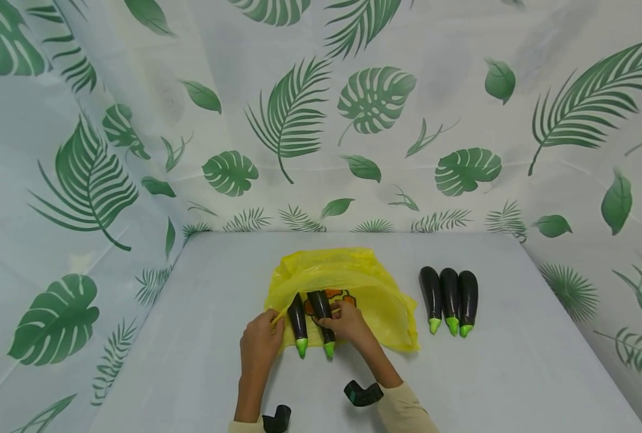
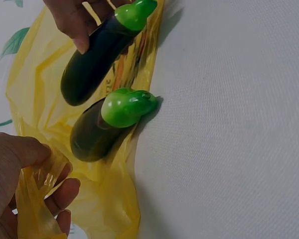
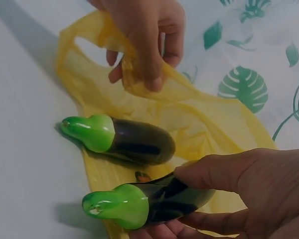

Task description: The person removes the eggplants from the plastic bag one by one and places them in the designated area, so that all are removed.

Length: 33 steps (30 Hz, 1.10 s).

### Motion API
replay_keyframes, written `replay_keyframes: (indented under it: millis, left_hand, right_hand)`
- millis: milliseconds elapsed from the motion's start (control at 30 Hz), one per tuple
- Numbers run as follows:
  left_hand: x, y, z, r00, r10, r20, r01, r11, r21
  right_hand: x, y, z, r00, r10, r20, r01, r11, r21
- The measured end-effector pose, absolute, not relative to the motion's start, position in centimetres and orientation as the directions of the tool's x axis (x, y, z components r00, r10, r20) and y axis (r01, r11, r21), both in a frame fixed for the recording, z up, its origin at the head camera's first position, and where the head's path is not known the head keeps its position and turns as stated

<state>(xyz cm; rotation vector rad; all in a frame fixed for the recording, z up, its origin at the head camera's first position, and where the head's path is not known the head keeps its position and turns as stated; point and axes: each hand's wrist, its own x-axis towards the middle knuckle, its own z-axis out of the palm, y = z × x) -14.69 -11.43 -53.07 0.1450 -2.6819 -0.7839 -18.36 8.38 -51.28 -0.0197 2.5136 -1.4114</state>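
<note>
A yellow plastic bag (image 1: 391,319) lies on the table with its mouth toward me. My left hand (image 1: 261,340) pinches the bag's edge at the left and lifts it, as the left wrist view shows. Inside the mouth rests one eggplant (image 1: 297,322), dark with a bright green cap (image 3: 92,132) pointing out. Beside it, my right hand (image 1: 348,322) grips a second eggplant (image 1: 321,310) between thumb and fingers, its green cap (image 2: 134,15) also toward the front edge. The far ends of both reach under the bag's upper layer in the head view.
Three more eggplants (image 1: 449,300) lie side by side to the right of the bag, caps toward me. Leaf-printed sheeting (image 1: 353,120) rises behind the white table (image 1: 516,373) and at both sides. Black devices (image 1: 363,394) are worn at the wrists.
</note>
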Motion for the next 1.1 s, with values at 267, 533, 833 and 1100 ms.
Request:
replay_keyframes:
  millis: [267, 533, 833, 1100]
  left_hand:
    - [-14.6, -11.6, -53.2, -0.932, -0.18, 0.313, 0.019, 0.842, 0.54]
    - [-14.7, -11.6, -53.2, -0.932, -0.184, 0.312, 0.014, 0.841, 0.54]
    - [-14.7, -11.6, -53.3, -0.93, -0.184, 0.318, 0.018, 0.841, 0.541]
    - [-14.6, -11.6, -53.3, -0.927, -0.18, 0.329, 0.026, 0.844, 0.535]
  right_hand:
    - [-17.9, 8.9, -51.2, -0.952, -0.158, -0.262, 0.133, 0.559, -0.818]
    - [-17.0, 9.7, -50.3, -0.933, -0.185, -0.308, 0.165, 0.542, -0.824]
    - [-16.5, 10.4, -49.6, -0.919, -0.24, -0.314, 0.143, 0.539, -0.83]
    - [-15.9, 10.8, -48.9, -0.893, -0.316, -0.32, 0.113, 0.53, -0.84]
